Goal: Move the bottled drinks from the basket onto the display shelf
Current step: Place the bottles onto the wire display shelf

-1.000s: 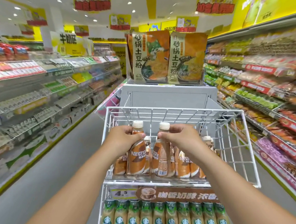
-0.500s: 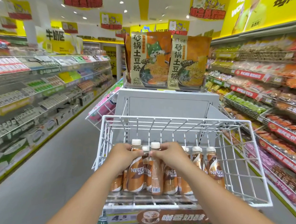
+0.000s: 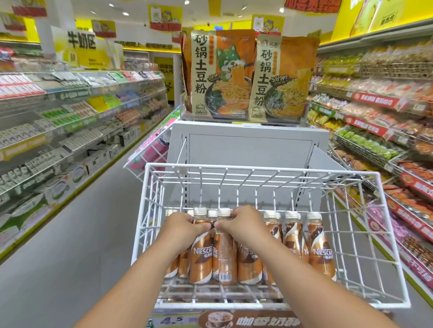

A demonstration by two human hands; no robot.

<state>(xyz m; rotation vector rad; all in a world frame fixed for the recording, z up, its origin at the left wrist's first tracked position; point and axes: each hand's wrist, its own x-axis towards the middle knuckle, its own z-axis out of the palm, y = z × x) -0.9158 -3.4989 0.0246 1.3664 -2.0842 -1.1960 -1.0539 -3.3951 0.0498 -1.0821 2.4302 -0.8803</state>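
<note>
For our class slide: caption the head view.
Left hand and right hand grip coffee bottles in a white wire shelf.

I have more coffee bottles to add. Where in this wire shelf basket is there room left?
Free: the wire floor right of the rightmost bottle, and the strip behind the row toward the back wires. Crowded: front left, where both hands grip bottles.

Brown Nescafé bottles (image 3: 319,250) with cream caps stand upright in white wire basket (image 3: 374,241).
</note>
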